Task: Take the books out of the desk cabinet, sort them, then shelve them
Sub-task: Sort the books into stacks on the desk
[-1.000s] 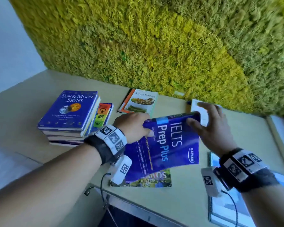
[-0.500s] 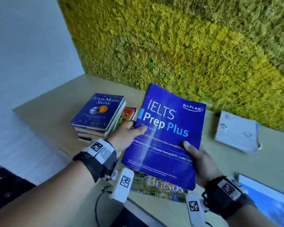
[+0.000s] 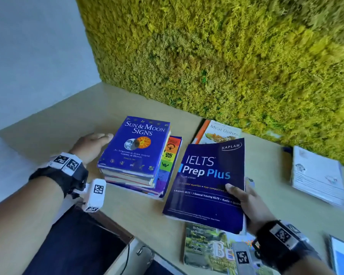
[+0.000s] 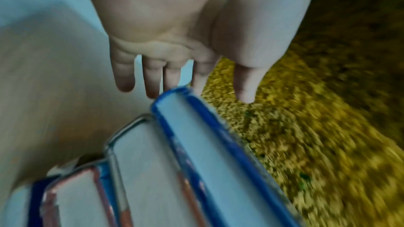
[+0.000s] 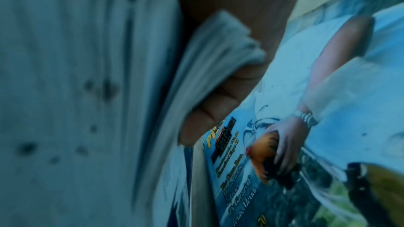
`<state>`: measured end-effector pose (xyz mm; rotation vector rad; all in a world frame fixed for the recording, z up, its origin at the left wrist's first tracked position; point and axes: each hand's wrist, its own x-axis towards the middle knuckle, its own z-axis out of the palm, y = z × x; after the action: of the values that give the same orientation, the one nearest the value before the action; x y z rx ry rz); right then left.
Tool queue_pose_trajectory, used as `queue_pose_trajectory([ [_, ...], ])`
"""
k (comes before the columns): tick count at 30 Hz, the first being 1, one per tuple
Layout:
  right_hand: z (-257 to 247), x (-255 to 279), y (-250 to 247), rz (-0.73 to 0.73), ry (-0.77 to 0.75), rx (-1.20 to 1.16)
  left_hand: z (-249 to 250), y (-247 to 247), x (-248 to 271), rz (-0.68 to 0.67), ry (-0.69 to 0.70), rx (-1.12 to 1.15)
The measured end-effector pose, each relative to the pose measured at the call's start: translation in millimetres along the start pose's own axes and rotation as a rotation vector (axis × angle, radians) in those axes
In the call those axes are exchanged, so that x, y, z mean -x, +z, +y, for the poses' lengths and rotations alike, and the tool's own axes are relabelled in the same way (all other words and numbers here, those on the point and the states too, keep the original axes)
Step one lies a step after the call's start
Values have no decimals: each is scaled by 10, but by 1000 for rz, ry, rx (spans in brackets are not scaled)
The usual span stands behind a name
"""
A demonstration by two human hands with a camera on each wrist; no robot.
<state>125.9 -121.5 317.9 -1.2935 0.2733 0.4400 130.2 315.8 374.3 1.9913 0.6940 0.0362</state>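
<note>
My right hand [image 3: 244, 197] grips the blue "IELTS Prep Plus" book [image 3: 207, 181] by its lower right edge, thumb on the cover, and holds it tilted above the desk. In the right wrist view the fingers [image 5: 210, 110] curl under its page block [image 5: 87, 92]. My left hand [image 3: 91, 144] is flat and open beside the left side of a stack of books topped by the blue "Sun & Moon Signs" [image 3: 136, 144]. The left wrist view shows straight fingers [image 4: 153, 78] at the corner of that stack [image 4: 174, 153].
On the beige desk [image 3: 64, 124] lie a "Meat Dishes" book [image 3: 220, 132] by the moss wall [image 3: 226, 56], a green landscape book [image 3: 205, 247] at the front edge, a white booklet [image 3: 318, 175] at right and a blue-covered magazine [image 5: 306, 110].
My left hand let go of the IELTS book and moved left to the side of the stack. My right hand alone now holds the book, lower and further right.
</note>
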Motion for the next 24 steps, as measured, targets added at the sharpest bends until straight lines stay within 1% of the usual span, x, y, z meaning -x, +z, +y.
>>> queue_pose_trajectory([
  [1, 43, -61, 110, 12, 12, 18, -120, -28, -147, -67, -109, 142],
  [2, 38, -52, 107, 7, 22, 30, -179, -1, -134, -87, -192, 253],
  [3, 35, -38, 118, 4, 36, 49, -213, 36, -133, -110, -235, 338],
  [6, 39, -126, 153, 55, 85, 96, -384, 83, -231, -262, -274, 396],
  [7, 21, -121, 168, 37, 107, 127, -448, 104, -271, -303, -266, 418],
  [9, 9, -135, 127, -17, 154, 199, -524, 128, -314, -341, -263, 496],
  [10, -7, -143, 105, 2, 166, 274, -535, 130, -330, -353, -256, 522],
  [11, -34, -176, 68, 57, 154, 411, -546, 130, -351, -377, -246, 544],
  [13, -157, -294, 39, 262, 31, 852, -566, 146, -399, -392, -245, 571],
  [14, -239, -335, 103, 341, -51, 1036, -590, 155, -431, -407, -251, 590],
  [15, -318, -368, 229, 376, -118, 1093, -602, 156, -462, -418, -266, 606],
  [16, -365, -413, 397, 350, -177, 1072, -584, 161, -473, -428, -278, 621],
  [17, -382, -456, 594, 273, -197, 1044, -566, 176, -493, -417, -293, 641],
  [18, -368, -499, 816, 172, -180, 1011, -548, 201, -510, -410, -306, 636],
  [19, -325, -549, 1023, 65, -143, 960, -532, 227, -521, -393, -328, 606],
  [20, -250, -611, 1206, -19, -74, 914, -492, 262, -508, -343, -345, 563],
  [21, -171, -670, 1372, -80, 0, 851, -478, 277, -497, -294, -333, 504],
  [22, -92, -741, 1489, -98, 81, 782, -458, 282, -478, -267, -310, 435],
  [23, -41, -782, 1604, -86, 139, 729, -438, 263, -429, -285, -259, 361],
  [24, -1, -822, 1671, -63, 165, 698, -399, 236, -393, -304, -191, 245],
])
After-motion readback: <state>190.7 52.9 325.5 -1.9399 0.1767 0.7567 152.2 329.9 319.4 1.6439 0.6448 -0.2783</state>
